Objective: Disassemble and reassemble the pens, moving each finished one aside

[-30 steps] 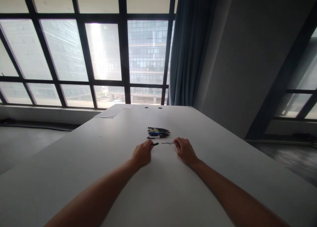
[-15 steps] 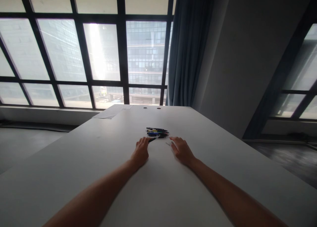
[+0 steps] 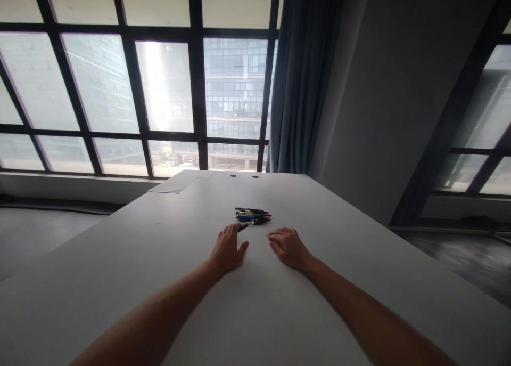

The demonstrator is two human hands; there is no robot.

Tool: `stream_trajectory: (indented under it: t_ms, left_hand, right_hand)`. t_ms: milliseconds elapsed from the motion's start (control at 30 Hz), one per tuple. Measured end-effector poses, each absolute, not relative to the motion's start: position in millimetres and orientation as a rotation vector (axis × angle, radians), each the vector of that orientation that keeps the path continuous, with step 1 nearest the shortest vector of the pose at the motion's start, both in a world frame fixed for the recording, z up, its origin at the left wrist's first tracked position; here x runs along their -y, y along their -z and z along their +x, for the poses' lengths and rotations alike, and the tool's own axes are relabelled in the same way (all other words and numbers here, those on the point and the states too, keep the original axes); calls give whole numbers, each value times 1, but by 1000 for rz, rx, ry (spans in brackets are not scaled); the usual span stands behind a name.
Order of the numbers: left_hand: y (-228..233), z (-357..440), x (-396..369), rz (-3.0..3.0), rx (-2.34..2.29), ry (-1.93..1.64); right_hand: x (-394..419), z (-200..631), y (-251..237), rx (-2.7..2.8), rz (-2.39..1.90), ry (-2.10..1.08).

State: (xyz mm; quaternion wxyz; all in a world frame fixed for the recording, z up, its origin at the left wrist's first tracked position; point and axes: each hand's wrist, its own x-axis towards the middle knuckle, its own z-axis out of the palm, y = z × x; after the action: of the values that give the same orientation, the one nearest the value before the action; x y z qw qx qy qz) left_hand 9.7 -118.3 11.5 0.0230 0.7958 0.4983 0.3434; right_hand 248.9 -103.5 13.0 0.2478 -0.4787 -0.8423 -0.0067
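A small pile of several pens [image 3: 252, 215] in black, blue and yellow lies on the white table [image 3: 255, 302]. One black pen [image 3: 243, 227] lies slanted at the pile's near left edge. My left hand [image 3: 227, 249] rests palm down just short of that pen, fingers spread, holding nothing. My right hand [image 3: 287, 246] lies palm down to the right of it, fingers loosely apart, a little nearer to me than the pile. I see nothing in my right hand; whether something thin lies under its fingers I cannot tell.
A sheet of paper [image 3: 175, 184] lies at the table's far left corner, with two small round holes [image 3: 244, 176] near the far edge. Large windows [image 3: 136, 83], a dark curtain [image 3: 303, 78] and a grey wall [image 3: 391, 89] stand behind the table.
One second ago my left hand pinched a black pen piece and my right hand a thin rod. The black pen now lies by the pile, and both hands have flattened and drawn back slightly.
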Motion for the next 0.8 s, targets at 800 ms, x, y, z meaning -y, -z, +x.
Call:
stream_trajectory:
  t_ms: [800]
  left_hand:
    - [-21, 9, 125, 2726, -1406, -742]
  right_hand:
    - [111, 236, -15, 2182, -1188, -35]
